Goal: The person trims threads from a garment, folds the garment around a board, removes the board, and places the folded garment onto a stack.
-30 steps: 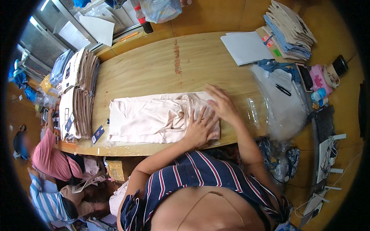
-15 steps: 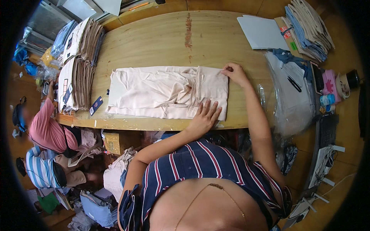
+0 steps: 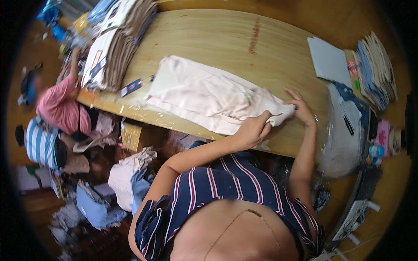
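A folded cream garment (image 3: 204, 93) lies slantwise across the wooden table, its cloth creased and its right end bunched up. My left hand (image 3: 253, 130) is closed on the near edge of that bunched end, fingers curled into the cloth. At the garment's right tip, my right hand (image 3: 300, 108) grips the fabric, with a finger or two stretched out above it. A dark blue hang tag (image 3: 131, 88) lies by the garment's left end. Whether the garment is trousers or a shirt, I cannot tell.
Stacks of folded garments (image 3: 117, 56) stand at the table's left, another stack (image 3: 374, 71) at the far right. White sheets (image 3: 327, 58) and clear plastic bags (image 3: 344, 148) lie on the right. Two people, one in a pink top (image 3: 58, 104), are at left beyond piled clothes (image 3: 130, 176).
The view has turned, so the table now slants. My left hand has gone from lying flat to gripping the cloth. The garment's right end, flat before, is now gathered between both hands.
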Action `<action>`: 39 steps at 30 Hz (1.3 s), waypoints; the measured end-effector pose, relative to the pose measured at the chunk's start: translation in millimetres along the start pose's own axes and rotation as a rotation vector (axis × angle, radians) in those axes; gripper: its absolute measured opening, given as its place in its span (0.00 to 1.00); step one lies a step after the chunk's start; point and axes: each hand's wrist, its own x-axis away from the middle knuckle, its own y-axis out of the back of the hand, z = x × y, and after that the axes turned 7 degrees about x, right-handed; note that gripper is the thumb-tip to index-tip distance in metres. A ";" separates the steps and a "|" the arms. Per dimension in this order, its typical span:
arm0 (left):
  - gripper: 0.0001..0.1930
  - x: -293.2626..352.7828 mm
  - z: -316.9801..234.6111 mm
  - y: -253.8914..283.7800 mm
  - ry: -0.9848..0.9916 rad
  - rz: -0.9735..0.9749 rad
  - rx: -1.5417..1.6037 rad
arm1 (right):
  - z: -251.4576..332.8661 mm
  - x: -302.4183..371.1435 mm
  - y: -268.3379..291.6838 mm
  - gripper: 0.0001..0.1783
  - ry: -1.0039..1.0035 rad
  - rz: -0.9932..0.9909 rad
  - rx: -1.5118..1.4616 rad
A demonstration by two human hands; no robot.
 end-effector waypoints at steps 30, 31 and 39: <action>0.12 64.2 128.6 197.2 0.662 -0.820 -0.491 | 133.2 -244.4 -131.3 0.18 -0.289 -0.126 0.187; 0.11 61.5 129.7 196.8 0.661 -0.821 -0.500 | 132.4 -245.1 -132.7 0.18 -0.276 -0.123 0.212; 0.10 27.8 169.9 232.8 0.310 -0.919 -0.486 | 124.7 -260.1 -126.8 0.13 -0.260 -0.286 0.223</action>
